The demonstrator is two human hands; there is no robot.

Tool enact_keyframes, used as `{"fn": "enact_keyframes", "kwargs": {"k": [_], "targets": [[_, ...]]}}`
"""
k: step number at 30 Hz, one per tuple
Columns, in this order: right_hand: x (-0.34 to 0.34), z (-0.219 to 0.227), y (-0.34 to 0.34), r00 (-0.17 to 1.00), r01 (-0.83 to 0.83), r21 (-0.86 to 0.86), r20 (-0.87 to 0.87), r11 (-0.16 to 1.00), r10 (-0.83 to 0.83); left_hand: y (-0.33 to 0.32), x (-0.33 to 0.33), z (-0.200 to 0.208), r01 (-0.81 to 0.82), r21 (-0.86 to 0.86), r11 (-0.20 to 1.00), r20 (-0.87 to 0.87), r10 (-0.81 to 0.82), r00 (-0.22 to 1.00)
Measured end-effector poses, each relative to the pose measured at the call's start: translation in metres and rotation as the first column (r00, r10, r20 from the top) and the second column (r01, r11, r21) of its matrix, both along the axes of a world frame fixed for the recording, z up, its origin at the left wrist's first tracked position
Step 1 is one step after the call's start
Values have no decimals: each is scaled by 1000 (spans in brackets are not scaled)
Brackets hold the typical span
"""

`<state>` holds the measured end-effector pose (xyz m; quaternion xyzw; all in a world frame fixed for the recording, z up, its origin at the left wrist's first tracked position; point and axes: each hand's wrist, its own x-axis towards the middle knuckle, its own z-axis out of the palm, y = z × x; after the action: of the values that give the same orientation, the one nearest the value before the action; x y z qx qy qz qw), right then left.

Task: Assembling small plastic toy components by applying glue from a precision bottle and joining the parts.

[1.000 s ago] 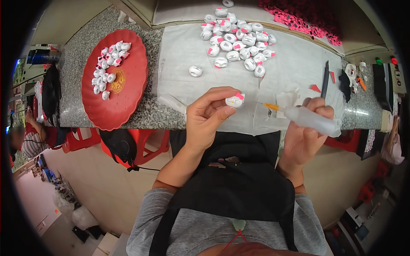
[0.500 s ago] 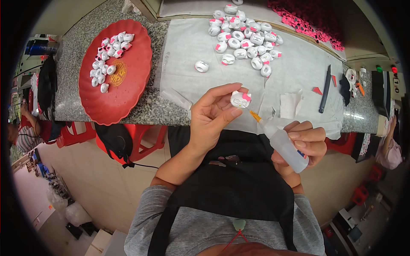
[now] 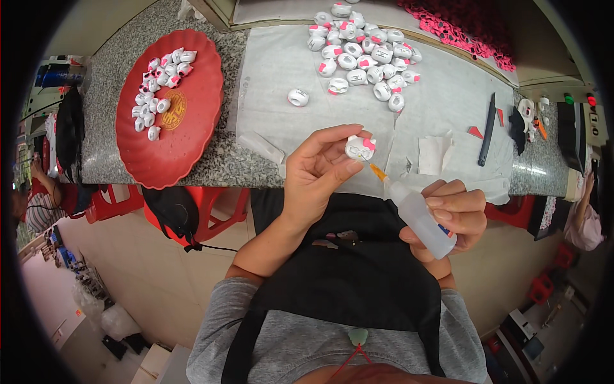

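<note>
Between the thumb and fingers of my left hand (image 3: 320,169) is a small white cat-head figure (image 3: 359,148) with a pink bow, its face turned up toward me. My right hand (image 3: 457,214) is wrapped round a translucent squeeze bottle (image 3: 419,214), tilted with its orange needle tip (image 3: 378,171) pointing up and left. The tip ends just below the figure's lower right edge; whether it touches cannot be made out. One more white piece (image 3: 298,97) lies alone on the paper beyond my left hand.
Many similar white pieces (image 3: 358,77) are heaped at the back of the white paper (image 3: 268,83). At left a red scalloped tray (image 3: 192,141) holds several more. A dark cutter knife (image 3: 488,128), red scraps (image 3: 474,132) and a torn paper piece (image 3: 435,154) lie at right. Pink pieces (image 3: 454,32) fill the back shelf.
My right hand and the bottle have shifted slightly left, and the needle tip has dropped a little away from the figure's face. My left hand still holds the figure in nearly the same place.
</note>
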<state>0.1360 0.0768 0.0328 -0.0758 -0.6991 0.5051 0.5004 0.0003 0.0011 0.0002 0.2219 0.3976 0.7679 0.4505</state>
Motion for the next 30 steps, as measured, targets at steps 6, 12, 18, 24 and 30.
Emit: {"fn": "enact_keyframes", "kwargs": {"k": [6,12,18,24,30], "targets": [[-2,-1,5,999,-21,144,41,989,16,0,1,-3,-9,1,1000,-12,9,1000],[2,4,1,1000,25,10,8,1000,-25,2,1,-3,-11,14,1000,-14,12,1000],[0,0,0,999,41,32,5,999,-41,0,1,-1,13,-10,1000,-2,-13,1000],[0,-1,0,1000,22,30,17,999,-22,1,2,-2,24,-8,1000,21,-24,999],[-1,-2,-1,1000,30,28,-1,999,-30,0,2,-6,12,13,1000,-79,-11,997]]}}
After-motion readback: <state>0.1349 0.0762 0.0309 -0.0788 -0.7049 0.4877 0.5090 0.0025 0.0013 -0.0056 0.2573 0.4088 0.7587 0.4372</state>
